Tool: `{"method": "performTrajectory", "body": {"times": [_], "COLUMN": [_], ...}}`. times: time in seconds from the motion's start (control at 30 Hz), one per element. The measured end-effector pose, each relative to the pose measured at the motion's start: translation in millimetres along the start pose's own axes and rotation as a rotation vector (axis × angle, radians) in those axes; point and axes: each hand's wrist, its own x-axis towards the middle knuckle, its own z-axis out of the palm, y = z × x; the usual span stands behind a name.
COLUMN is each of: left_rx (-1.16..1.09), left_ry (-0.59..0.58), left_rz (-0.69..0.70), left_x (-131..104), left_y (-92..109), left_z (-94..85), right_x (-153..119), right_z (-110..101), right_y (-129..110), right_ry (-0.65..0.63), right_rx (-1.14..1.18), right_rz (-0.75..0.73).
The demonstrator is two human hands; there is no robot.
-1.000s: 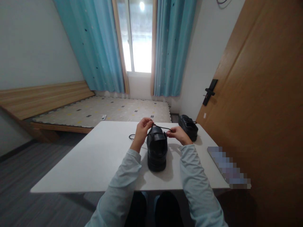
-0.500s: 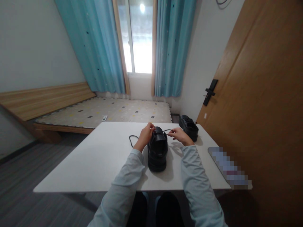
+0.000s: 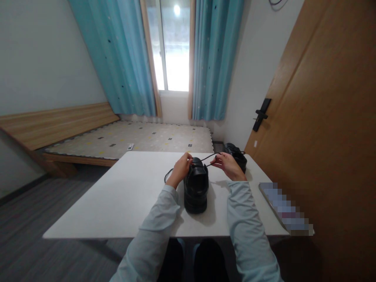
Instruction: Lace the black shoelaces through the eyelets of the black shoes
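Note:
A black shoe [image 3: 196, 196] stands on the white table [image 3: 117, 203], its heel towards me and its toe facing the window. At the shoe's left front, my left hand [image 3: 182, 167] is closed in a pinch by the lacing; a loop of lace curves out on its left. My right hand [image 3: 227, 163], to the right of the shoe, pinches a black shoelace [image 3: 210, 156] that stretches across to the shoe's front. What exactly the left fingertips grip is partly hidden by the hand and the shoe.
A second black shoe [image 3: 238, 156] stands at the table's far right, partly behind my right hand. On the right edge lies a blurred flat object [image 3: 284, 209]. Beyond the table is a bed [image 3: 147, 137] with a small white remote [image 3: 130, 147]; a wooden door [image 3: 320, 117] is at right.
My right hand has moved a little right and up, drawing the shoelace out further. The lace loop at the left has become smaller. My left hand has stayed by the shoe.

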Motion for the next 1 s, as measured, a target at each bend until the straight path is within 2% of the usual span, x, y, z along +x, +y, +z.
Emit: {"method": "performTrajectory", "body": {"times": [0.2, 0.33, 0.53, 0.7, 0.87, 1.0], "left_rx": [-0.252, -0.401, -0.394, -0.448, -0.489, -0.507], "left_ry": [0.0, 0.05, 0.248, 0.394, 0.4, 0.358], "left_rz": [-0.023, -0.007, 0.023, 0.08, 0.098, 0.134], "left_x": [0.4, 1.6, 8.5, 13.2, 18.1, 27.1], "left_y": [-2.0, -4.8, -5.9, -3.5, 3.0, 18.0], "left_z": [-1.7, -1.8, -12.2, -27.0, -37.1, -49.6], "right_x": [-2.6, -3.4, -3.6, -5.0, -4.7, -4.0], "right_z": [0.4, 3.2, 14.4, 21.0, 21.6, 16.3], "right_y": [-8.1, -11.7, -9.6, -6.1, -2.9, -1.9], "right_ry": [0.076, 0.08, 0.054, 0.045, 0.076, 0.141], "right_rx": [-0.044, -0.154, -0.287, -0.354, -0.491, -0.656], "right_rz": [-0.182, -0.276, -0.326, -0.298, -0.389, -0.427]}}
